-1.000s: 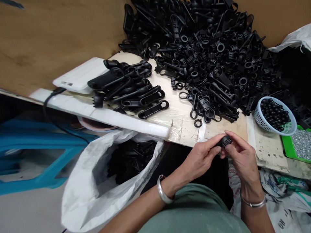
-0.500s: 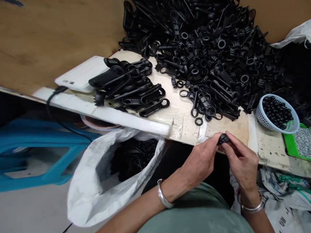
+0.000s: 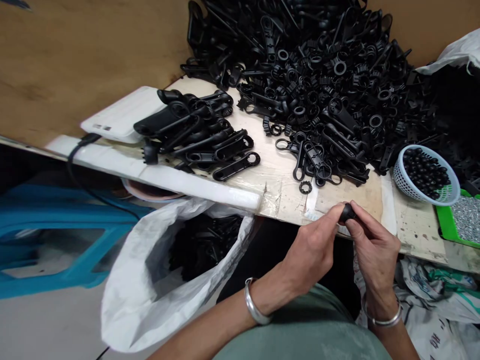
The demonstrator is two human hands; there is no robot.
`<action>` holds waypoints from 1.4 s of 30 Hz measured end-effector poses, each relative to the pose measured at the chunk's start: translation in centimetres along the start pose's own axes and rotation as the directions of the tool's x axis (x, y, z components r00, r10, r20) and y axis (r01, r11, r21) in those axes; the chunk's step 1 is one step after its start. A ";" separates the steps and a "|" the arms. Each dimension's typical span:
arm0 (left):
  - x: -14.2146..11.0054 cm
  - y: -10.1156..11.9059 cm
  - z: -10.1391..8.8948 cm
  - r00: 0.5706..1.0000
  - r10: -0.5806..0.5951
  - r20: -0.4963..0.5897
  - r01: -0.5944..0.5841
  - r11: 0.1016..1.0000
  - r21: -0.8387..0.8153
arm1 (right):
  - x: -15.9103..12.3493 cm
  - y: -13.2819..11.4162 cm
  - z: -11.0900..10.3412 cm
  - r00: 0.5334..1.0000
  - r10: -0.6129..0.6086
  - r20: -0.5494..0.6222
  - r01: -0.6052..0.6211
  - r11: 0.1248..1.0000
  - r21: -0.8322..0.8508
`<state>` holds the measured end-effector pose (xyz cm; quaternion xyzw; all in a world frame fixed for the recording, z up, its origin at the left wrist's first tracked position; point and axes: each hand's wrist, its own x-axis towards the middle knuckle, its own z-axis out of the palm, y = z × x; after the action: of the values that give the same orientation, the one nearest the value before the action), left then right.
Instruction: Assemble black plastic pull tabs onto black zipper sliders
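Observation:
A small black plastic part [image 3: 347, 213] with a rounded, dark face is pinched between both hands at the table's front edge. My left hand [image 3: 317, 245] grips it from the left with thumb and fingertips. From the right, the thumb and fingers of my right hand [image 3: 375, 245] close on the same part; its lower side is hidden by the fingers. Just beyond the hands lies a toothed black ring [image 3: 305, 187], near several long black handle pieces [image 3: 317, 162] with ring-shaped ends.
A big heap of black plastic parts [image 3: 318, 80] covers the back. At left are a stack of black handles [image 3: 202, 125] and a white box [image 3: 123, 117]. At right stand a blue basket [image 3: 403, 182] of black balls and a green tray [image 3: 446, 225] of screws. Below hangs a white sack [image 3: 127, 300].
The black part has been turned between my fingers: its ribbed side showed before, and a smooth rounded face shows now. Both hands stay close together, slightly farther forward.

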<state>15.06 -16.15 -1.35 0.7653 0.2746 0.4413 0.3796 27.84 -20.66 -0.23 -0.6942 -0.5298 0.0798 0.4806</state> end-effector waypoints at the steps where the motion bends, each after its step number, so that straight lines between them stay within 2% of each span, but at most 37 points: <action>1: 0.0 0.0 0.0 1.000 -0.007 -0.006 0.007 1.000 -0.004 | 0.0 0.0 0.0 1.000 -0.010 -0.006 0.010 1.000 -0.008; 4: -0.2 0.0 0.4 0.999 0.019 -0.030 -0.017 0.998 0.054 | 0.0 -0.2 -0.1 0.995 -0.090 -0.044 0.088 0.995 -0.042; 7: -0.7 -0.2 1.0 0.994 0.095 -0.056 -0.080 0.971 0.226 | -0.2 -0.5 0.1 0.987 -0.140 -0.079 0.136 0.989 -0.054; 10: -1.4 -0.6 1.6 0.981 0.175 -0.081 -0.133 0.917 0.377 | -0.7 -0.7 0.4 0.987 -0.134 -0.092 0.129 0.990 -0.065; 13: -1.6 -0.9 1.8 0.969 0.236 -0.078 -0.183 0.890 0.419 | -0.9 -0.6 0.6 0.993 -0.068 -0.092 0.063 0.997 -0.051; 15: -1.5 -1.1 1.7 0.976 0.206 -0.069 -0.169 0.921 0.351 | -0.7 -0.4 0.6 0.997 0.019 -0.074 -0.020 1.000 -0.007; 17: -1.2 -1.2 1.2 0.992 0.114 -0.049 -0.102 0.974 0.202 | -0.1 -0.1 0.5 0.992 0.123 -0.020 -0.121 0.991 0.063; 20: -0.8 -1.2 0.3 0.999 -0.022 0.025 0.024 0.999 -0.044 | 1.0 0.4 0.1 0.961 0.236 0.144 -0.259 0.949 0.177; 22: -0.7 -1.2 -0.2 0.994 -0.067 0.085 0.077 0.989 -0.124 | 1.4 0.6 -0.1 0.933 0.268 0.240 -0.322 0.920 0.224; 24: -0.7 -1.2 -0.5 0.991 -0.083 0.107 0.096 0.987 -0.128 | 1.5 0.8 -0.1 0.919 0.289 0.268 -0.355 0.903 0.243; 29: -1.1 -1.3 -0.5 0.995 -0.084 0.060 0.090 0.990 -0.110 | 0.4 1.5 -0.4 0.921 0.280 0.270 -0.347 0.905 0.247; 34: -1.5 -1.2 -0.7 0.979 -0.192 0.072 0.201 0.966 -0.159 | 0.0 1.3 -0.7 0.903 0.259 0.343 -0.334 0.926 0.179; 36: -1.5 -1.3 -1.0 0.987 -0.157 0.029 0.160 0.981 -0.106 | 0.1 0.7 0.1 0.918 0.255 0.303 -0.306 0.943 0.132; 39: -1.4 -1.5 -2.1 0.998 -0.037 -0.048 0.041 0.996 0.078 | 0.5 -0.1 1.9 0.935 0.207 0.288 -0.261 0.952 0.161; 41: -1.2 -1.7 -3.7 0.996 0.067 -0.050 -0.051 0.961 0.270 | 1.0 -0.4 3.1 0.934 0.143 0.327 -0.218 0.954 0.205; 42: -1.1 -1.8 -4.7 0.991 0.121 -0.047 -0.094 0.916 0.390 | 1.4 -0.5 3.7 0.937 0.093 0.337 -0.171 0.963 0.210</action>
<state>10.23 -14.37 -1.82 0.8232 0.3269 0.4251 0.1863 25.79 -17.35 -1.26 -0.6437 -0.5403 0.2875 0.4595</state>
